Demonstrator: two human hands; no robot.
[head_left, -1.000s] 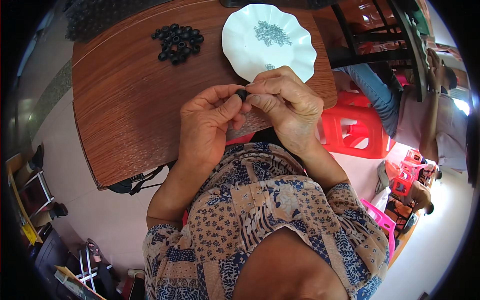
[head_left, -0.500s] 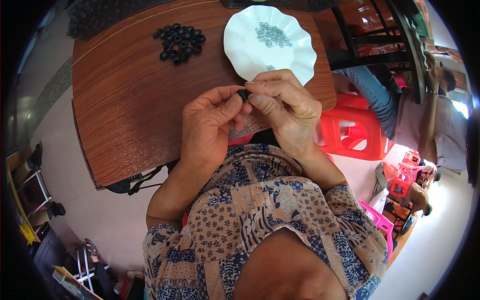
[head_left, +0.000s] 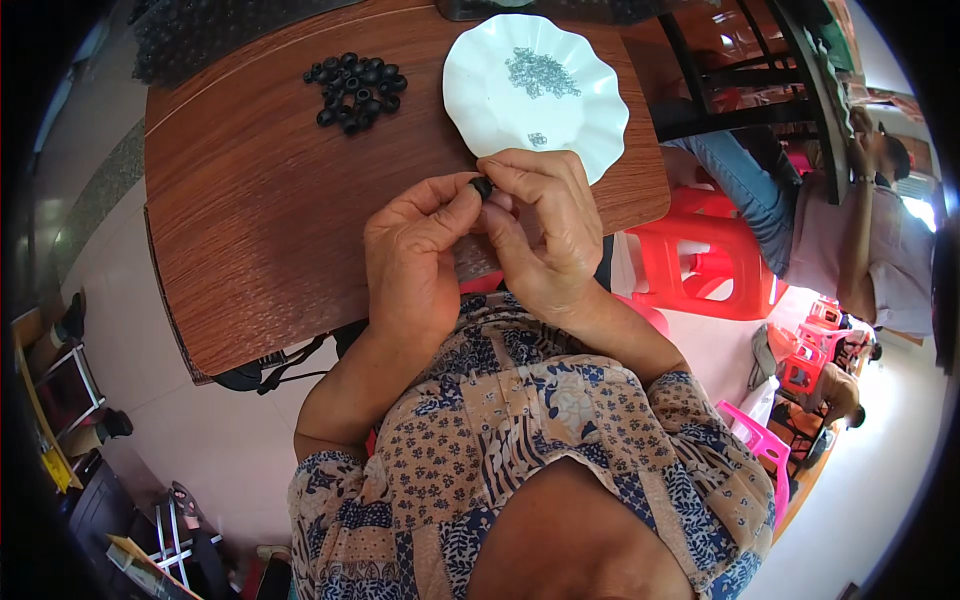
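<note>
My left hand [head_left: 415, 245] and my right hand [head_left: 540, 225] meet over the near edge of a brown wooden table [head_left: 250, 200]. Between their fingertips they pinch one small black ring-shaped piece [head_left: 482, 187]. A pile of several like black rings [head_left: 355, 87] lies further back on the table. Just beyond my right hand sits a white scalloped plate [head_left: 580, 115] holding a small heap of tiny grey metal bits [head_left: 540, 72] and a few loose ones.
A red plastic stool [head_left: 715, 265] stands to the right of the table. Another person [head_left: 850, 230] sits at the far right beside dark chair frames. More dark pieces fill the table's far left corner [head_left: 190, 35]. Pink and red stools stand lower right.
Both hands stay together on the black piece, fingers shifting only slightly. The pile and plate have not moved.
</note>
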